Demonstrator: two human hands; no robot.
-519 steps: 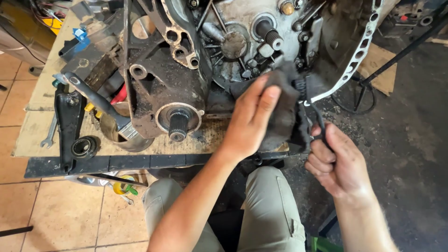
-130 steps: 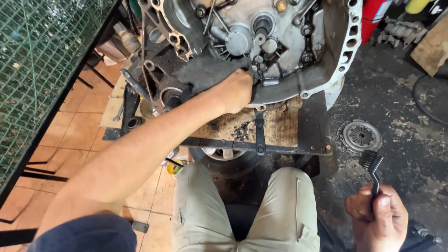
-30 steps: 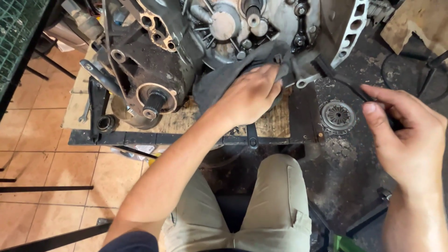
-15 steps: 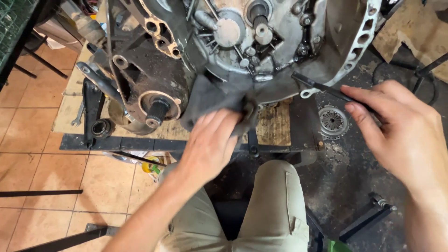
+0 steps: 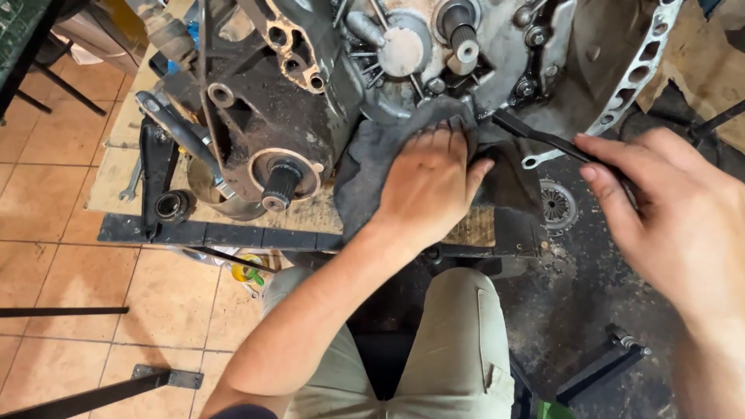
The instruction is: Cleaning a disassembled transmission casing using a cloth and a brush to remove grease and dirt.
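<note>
A greasy metal gearbox housing lies on a low work stand. My left hand presses a dark grey rag flat against the lower edge of the housing, fingers spread over the cloth. My right hand holds a black brush-like tool by its handle, the tool's tip reaching toward the housing just right of the rag. A splined shaft sticks out of the housing above my left hand.
A short splined stub juts from the housing's left side. A wrench and a black lever lie on cardboard at left. A round clutch disc rests on the dark floor. My knees are below; tiled floor lies at left.
My left hand has slid up and right with the rag, onto the housing's lower edge. My right hand with the tool has come in closer to the housing.
</note>
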